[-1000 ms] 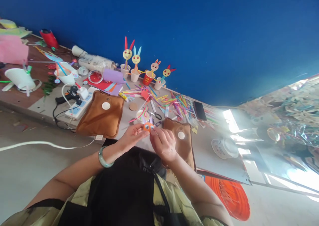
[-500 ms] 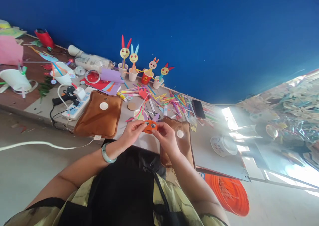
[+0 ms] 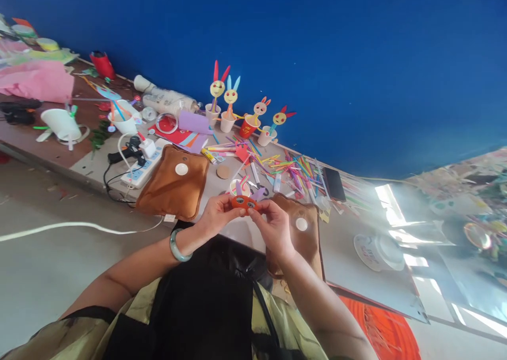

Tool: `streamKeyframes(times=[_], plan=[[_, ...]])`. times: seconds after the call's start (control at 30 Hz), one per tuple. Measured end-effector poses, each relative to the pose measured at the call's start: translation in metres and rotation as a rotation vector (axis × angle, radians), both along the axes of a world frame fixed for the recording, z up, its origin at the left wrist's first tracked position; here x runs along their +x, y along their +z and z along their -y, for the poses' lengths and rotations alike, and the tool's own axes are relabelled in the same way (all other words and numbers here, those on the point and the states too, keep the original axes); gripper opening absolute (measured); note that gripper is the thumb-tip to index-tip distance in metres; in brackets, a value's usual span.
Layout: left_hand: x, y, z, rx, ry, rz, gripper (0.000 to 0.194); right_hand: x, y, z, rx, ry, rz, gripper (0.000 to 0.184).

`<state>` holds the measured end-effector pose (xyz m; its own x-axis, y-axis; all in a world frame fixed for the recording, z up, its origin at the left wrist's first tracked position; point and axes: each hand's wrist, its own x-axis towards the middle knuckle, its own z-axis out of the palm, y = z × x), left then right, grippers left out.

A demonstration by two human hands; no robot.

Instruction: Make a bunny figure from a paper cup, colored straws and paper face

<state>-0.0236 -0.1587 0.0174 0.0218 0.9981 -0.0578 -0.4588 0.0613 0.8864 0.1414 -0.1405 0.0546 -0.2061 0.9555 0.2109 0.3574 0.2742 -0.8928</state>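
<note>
My left hand [image 3: 216, 217] and my right hand [image 3: 273, 228] pinch a small orange paper face [image 3: 244, 202] between them, held above the table's near edge. The face has two dark eyes and purple ears at the back. A green bangle [image 3: 177, 245] sits on my left wrist. Just beyond the face stands a white paper cup [image 3: 238, 187] with coloured straws in it. A brown hot-water bag [image 3: 174, 183] lies to the left of my hands, and another brown bag [image 3: 303, 228] lies under my right hand.
Four paper-cup rabbit figures [image 3: 245, 111] stand along the blue wall. Scattered coloured straws [image 3: 293, 167], a black phone [image 3: 336, 177], a power strip [image 3: 140, 167] with cables, a white cup lid [image 3: 374, 249] and an orange basket [image 3: 388, 333] surround the work spot.
The view shifted so everything sits further right. My hands have turned the orange face flatter and hold it by both sides.
</note>
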Motion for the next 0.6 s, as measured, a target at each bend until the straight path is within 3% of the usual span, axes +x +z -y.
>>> streamKeyframes(times=[0.17, 0.33, 0.47, 0.6], plan=[[-0.012, 0.006, 0.001, 0.005, 0.021, -0.019, 0.031, -0.003, -0.001, -0.007, 0.059, 0.006, -0.004, 0.023], [-0.039, 0.004, 0.000, 0.026, 0.261, -0.038, 0.028, 0.014, -0.014, -0.045, 0.151, -0.199, 0.041, 0.030], [-0.060, 0.002, -0.010, 0.103, 0.334, -0.045, 0.020, 0.018, -0.027, -0.077, 0.012, -0.011, 0.143, 0.054], [-0.068, 0.009, -0.023, 0.120, 0.369, -0.123, 0.024, -0.005, -0.030, -0.096, -0.027, 0.153, 0.139, 0.049]])
